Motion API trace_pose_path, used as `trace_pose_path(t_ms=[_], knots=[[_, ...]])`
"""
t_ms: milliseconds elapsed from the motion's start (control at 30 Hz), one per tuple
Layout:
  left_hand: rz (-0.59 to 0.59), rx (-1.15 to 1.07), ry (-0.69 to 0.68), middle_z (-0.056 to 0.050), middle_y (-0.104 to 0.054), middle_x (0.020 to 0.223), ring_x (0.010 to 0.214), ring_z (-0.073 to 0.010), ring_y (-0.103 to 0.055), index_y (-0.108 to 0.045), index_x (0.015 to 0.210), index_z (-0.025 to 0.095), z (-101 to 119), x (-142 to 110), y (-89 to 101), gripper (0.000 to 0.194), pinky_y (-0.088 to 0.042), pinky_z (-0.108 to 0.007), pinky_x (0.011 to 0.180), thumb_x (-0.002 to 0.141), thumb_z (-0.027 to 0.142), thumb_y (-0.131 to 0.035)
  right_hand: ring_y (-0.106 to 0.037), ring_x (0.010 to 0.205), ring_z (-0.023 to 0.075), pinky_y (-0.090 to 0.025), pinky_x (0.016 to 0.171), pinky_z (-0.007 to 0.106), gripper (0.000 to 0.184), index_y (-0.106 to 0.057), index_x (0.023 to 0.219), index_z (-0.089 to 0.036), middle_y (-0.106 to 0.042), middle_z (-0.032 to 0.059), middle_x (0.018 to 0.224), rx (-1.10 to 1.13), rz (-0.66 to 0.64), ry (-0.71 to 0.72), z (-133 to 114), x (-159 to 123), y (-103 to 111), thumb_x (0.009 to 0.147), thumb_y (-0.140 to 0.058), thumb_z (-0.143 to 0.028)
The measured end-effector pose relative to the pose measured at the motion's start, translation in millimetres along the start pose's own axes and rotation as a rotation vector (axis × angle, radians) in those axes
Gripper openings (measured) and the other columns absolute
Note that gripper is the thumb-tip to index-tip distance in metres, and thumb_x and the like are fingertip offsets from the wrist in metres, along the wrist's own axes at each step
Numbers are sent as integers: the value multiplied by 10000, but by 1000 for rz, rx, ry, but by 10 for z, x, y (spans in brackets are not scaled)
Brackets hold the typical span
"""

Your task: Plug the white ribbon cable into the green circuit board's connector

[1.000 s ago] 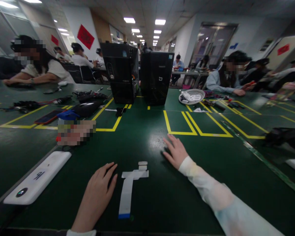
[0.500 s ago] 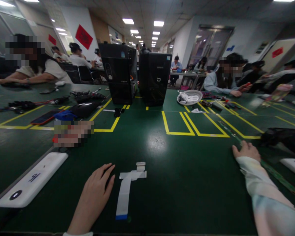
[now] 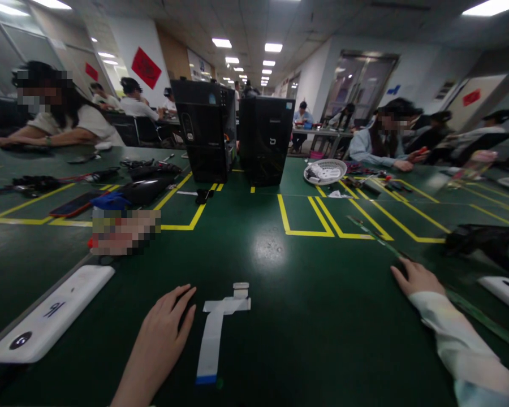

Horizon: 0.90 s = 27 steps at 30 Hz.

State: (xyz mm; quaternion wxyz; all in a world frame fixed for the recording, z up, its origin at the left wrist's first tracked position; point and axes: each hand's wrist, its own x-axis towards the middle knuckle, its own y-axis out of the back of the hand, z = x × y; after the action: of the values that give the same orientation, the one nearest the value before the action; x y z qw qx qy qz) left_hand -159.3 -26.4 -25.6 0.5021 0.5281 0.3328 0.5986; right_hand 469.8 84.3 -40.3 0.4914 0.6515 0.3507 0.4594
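Green strip: one long, narrow green strip (image 3: pixel 477 314) running aslant beneath the right hand (image 3: pixel 418 278), its far end beyond the fingers, its near end trailing off right of the wrist.
Right hand: palm down over the strip, thumb spread apart; the fingertips are too hidden to tell whether they grip it.
Ribbon cable: a flat white ribbon cable (image 3: pixel 214 330), blue at its near end, lying just right of the left hand (image 3: pixel 165 319) — close, but not touching.
Left hand: palm down, fingers loosely spread and slightly bent, holding nothing.
White slab: an elongated white plastic device (image 3: pixel 53 314) with a dark round spot, left of the left hand.
Yellow tape: bright yellow outlines (image 3: pixel 309 233) on the green tabletop (image 3: pixel 322 333), ahead of both hands.
Basket: a round white plastic basket (image 3: pixel 326 171), ahead of the right hand and leftward.
Computers: two black tower cases (image 3: pixel 266 141), well beyond both hands.
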Motion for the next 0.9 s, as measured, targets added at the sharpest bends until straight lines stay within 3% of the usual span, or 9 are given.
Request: trace_pose_path(t_ms=[133, 233, 400, 667, 900], knots=[[-2, 9, 9, -140, -615, 1291, 1179, -311, -582, -622, 1261, 170, -9, 9, -9, 521, -490, -515, 983, 915, 475, -379, -605, 1117, 336, -465, 989, 486, 575, -592, 1213, -136, -638, 181, 1193, 65, 40, 204, 17, -289, -39, 831, -367, -502], [3, 9, 1, -144, -613, 1295, 1179, -311, -582, -618, 1265, 166, -16, 10, -20, 528, -489, -516, 984, 919, 478, -371, -597, 1150, 316, -470, 996, 496, 578, -578, 1251, -147, -650, 162, 1194, 141, 90, 395, 23, -499, -38, 846, -395, -517], [7, 10, -6, -150, -607, 1301, 1173, -319, -582, -617, 1265, 164, -36, 4, -43, 529, -484, -532, 979, 918, 483, -377, -553, 1222, 282, -453, 1029, 484, 507, -564, 1296, -192, -616, 132, 1279, 238, 66, 586, -137, -742, 30, 904, -420, -479], [-3, 13, -2, -141, -604, 1309, 1180, -312, -577, -613, 1270, 167, -26, -1, -15, 524, -477, -521, 988, 916, 476, -379, -487, 1293, 255, -393, 1079, 498, 417, -540, 1333, -214, -564, 120, 1355, 304, 51, 817, -1034, -979, 96, 971, -388, -357], [-8, 20, -15, -145, -601, 1309, 1187, -298, -570, -611, 1271, 155, -8, 14, -6, 525, -474, -504, 997, 932, 466, -358, -489, 1282, 248, -394, 1071, 502, 403, -524, 1336, -196, -572, 120, 1343, 371, 30, 992, -1887, -991, 138, 978, -382, -317]])
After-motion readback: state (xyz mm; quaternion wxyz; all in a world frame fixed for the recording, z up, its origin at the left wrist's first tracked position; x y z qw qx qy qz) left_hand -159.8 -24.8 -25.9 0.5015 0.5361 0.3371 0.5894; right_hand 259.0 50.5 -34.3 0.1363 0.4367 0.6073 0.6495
